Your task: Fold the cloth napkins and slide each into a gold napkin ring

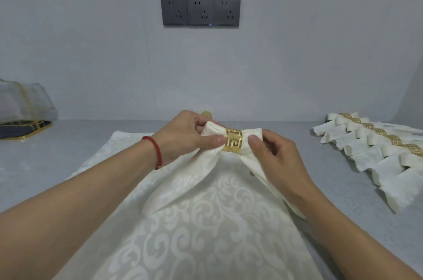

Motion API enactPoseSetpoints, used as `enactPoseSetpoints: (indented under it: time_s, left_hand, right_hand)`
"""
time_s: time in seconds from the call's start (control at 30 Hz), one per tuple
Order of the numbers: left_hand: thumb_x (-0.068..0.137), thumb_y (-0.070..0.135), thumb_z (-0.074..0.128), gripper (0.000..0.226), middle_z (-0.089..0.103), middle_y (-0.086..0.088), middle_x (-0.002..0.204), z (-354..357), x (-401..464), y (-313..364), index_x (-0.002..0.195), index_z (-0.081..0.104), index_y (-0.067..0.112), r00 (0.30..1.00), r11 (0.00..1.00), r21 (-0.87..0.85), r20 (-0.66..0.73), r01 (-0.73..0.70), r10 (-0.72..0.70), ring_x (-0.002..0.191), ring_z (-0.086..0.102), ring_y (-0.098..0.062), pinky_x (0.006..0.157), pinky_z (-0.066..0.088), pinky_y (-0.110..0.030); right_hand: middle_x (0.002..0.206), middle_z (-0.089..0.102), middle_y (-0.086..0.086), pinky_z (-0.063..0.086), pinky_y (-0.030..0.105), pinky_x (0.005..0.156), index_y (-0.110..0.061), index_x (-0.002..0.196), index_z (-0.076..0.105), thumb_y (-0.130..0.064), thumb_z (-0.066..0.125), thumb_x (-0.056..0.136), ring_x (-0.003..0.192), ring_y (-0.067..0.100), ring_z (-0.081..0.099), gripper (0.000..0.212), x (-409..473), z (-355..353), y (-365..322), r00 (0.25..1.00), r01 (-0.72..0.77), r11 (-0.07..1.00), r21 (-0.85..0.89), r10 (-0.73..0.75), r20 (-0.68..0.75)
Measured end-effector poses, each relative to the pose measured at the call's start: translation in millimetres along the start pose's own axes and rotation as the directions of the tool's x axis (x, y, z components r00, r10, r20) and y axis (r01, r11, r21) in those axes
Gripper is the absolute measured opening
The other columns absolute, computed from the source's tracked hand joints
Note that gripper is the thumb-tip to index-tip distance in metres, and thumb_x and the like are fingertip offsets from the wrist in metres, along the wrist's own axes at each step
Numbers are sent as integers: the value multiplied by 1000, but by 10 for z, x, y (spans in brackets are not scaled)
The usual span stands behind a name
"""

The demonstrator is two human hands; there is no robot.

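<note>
Both forearms reach forward, from 7 and 5 o'clock, and meet near the centre. The left hand (pixel 190 134) has its fingers curled, and its thumb (pixel 211 140) presses against the napkin (pixel 212 131) beside the ring (pixel 234 141). The right hand (pixel 278 158), at 3 o'clock of the ring, pinches the napkin's other end with thumb and curled fingers.
</note>
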State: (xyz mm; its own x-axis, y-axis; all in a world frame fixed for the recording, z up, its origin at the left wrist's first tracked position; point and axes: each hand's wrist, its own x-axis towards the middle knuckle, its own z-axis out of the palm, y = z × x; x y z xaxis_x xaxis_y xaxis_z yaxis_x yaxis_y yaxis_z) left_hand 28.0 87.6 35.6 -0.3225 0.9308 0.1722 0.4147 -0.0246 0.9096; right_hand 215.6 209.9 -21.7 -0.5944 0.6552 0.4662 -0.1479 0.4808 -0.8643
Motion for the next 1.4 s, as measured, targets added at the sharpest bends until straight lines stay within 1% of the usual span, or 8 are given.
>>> enactPoseSetpoints:
  time_s: [0.13, 0.43, 0.73, 0.87, 0.93, 1.07, 1.2, 1.4]
  left_hand:
    - [77, 35, 83, 50, 74, -20, 99, 28, -36, 201, 105, 70, -5, 996, 985, 147, 11, 88, -90, 91, 73, -30, 95, 55, -50]
    - [90, 20, 73, 12, 77, -13, 88, 861, -27, 768, 97, 75, 10, 1000, 981, 194, 21, -12, 8, 84, 74, -29, 78, 62, -43]
    - [86, -9, 67, 26, 70, -14, 89, 2467, 661, 1211, 112, 62, -9, 951, 940, -198, 192, 279, -242, 65, 68, -19, 56, 60, -28]
    - [80, -4, 68, 16, 70, -14, 83, 3213, 1022, 1122, 96, 67, -1, 964, 970, -48, 129, 240, -232, 74, 72, -27, 77, 62, -44]
    - [80, 10, 69, 4, 69, -9, 81, 3519, 1200, 1016, 80, 65, 11, 989, 985, 116, 59, 129, -136, 82, 71, -25, 82, 60, -34]
    - [80, 17, 70, 19, 71, -6, 106, 4030, 1507, 874, 99, 73, 14, 1000, 960, 279, -15, 23, -20, 101, 66, -25, 89, 56, -32]
    - [79, 14, 68, 25, 69, -8, 107, 4288, 1734, 779, 104, 71, 14, 999, 903, 429, -38, 8, 9, 98, 66, -28, 87, 58, -36]
    - [81, 21, 74, 21, 70, -7, 102, 4347, 1962, 610, 100, 72, 14, 992, 841, 536, -54, -65, 111, 96, 66, -26, 81, 56, -32]
  right_hand:
    - [71, 63, 7, 40, 35, 62, -12, 89, 71, -48, 59, 99, 63, 13, 52, 39, 116, -233, -113, 998, -38, 975, -217, 49, 46]
    - [53, 45, -13, 31, 24, 52, -12, 71, 65, -39, 59, 96, 50, 3, 37, 37, -108, -1143, -451, 999, -10, 854, -520, -9, -34]
    - [61, 41, 3, 25, 35, 55, -12, 65, 57, -39, 67, 88, 58, 19, 36, 37, -310, -2642, -445, 931, -336, 702, -629, 146, -334]
    - [62, 49, 5, 31, 34, 56, -9, 67, 58, -35, 67, 87, 59, 23, 43, 34, -365, -3169, -197, 865, -481, 602, -637, 211, -455]
    - [62, 55, 2, 34, 32, 56, -6, 69, 62, -34, 64, 87, 61, 20, 49, 33, -415, -3354, 57, 840, -515, 582, -629, 198, -505]
    - [64, 57, -2, 39, 33, 61, -17, 68, 59, -36, 60, 90, 71, 26, 56, 30, -533, -3637, 588, 783, -566, 581, -585, 156, -602]
    - [103, 71, 1, 44, 45, 96, -16, 110, 72, -38, 53, 98, 104, 28, 62, 32, -600, -3712, 914, 718, -584, 541, -605, -4, -696]
    - [99, 68, 4, 37, 45, 89, -14, 99, 67, -27, 42, 102, 98, 27, 55, 29, -624, -3662, 1131, 723, -585, 358, -727, -176, -668]
